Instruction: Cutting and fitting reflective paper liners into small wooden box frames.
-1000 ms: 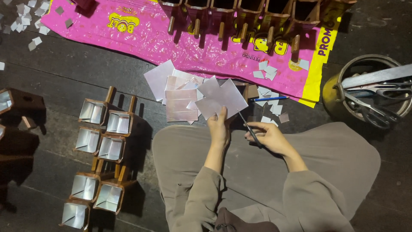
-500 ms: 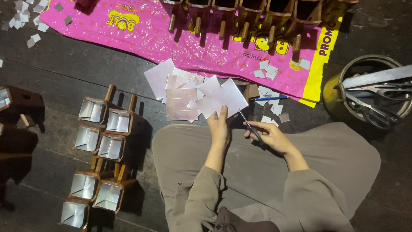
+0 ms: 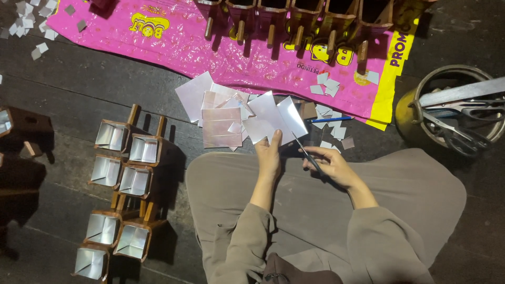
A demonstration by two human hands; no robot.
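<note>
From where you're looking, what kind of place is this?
Probably a small home craft workshop, worked on the floor: dark floorboards, rows of small wooden foil-lined boxes, a pink plastic sheet as a mat, and a can of tools.

From my seat the scene looks dim, lit from above and slightly right. The pink plastic sheet (image 3: 173, 47) at twelve o'clock glitters with small highlights. The foil-lined boxes (image 3: 126, 152) at nine o'clock catch soft glare and throw long dark shadows. The floor (image 3: 63, 94) falls nearly black toward eight o'clock. Focus holds at centre; I see grain and slight softness at the edges.
</note>
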